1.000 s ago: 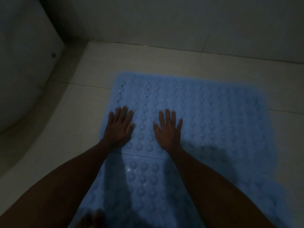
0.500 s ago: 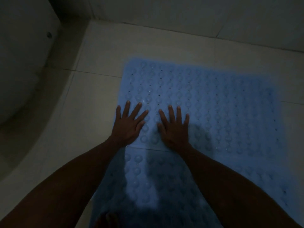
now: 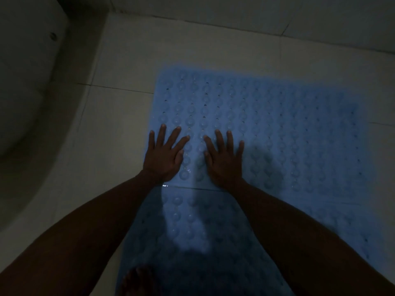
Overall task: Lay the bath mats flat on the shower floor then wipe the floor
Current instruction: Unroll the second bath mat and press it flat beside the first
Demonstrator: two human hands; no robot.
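in the head view, a blue bath mat [image 3: 267,129] studded with bumps is seen spread on the pale tiled floor [image 3: 119,129], and a second mat [image 3: 192,227] lies just nearer than it, their edges meeting at a seam. the left hand [image 3: 163,155] is pressed palm down at the far mat's left edge, fingers spread apart, nothing gripped. the right hand [image 3: 224,159] is laid flat just beside it, fingers likewise open. a foot [image 3: 136,280] is glimpsed on the near mat. a curved white fixture [image 3: 25,86] stands well left of the mat. the seam could be left lifted or overlapped if pressure is released unevenly, and a slip could be caused by any wet tile.
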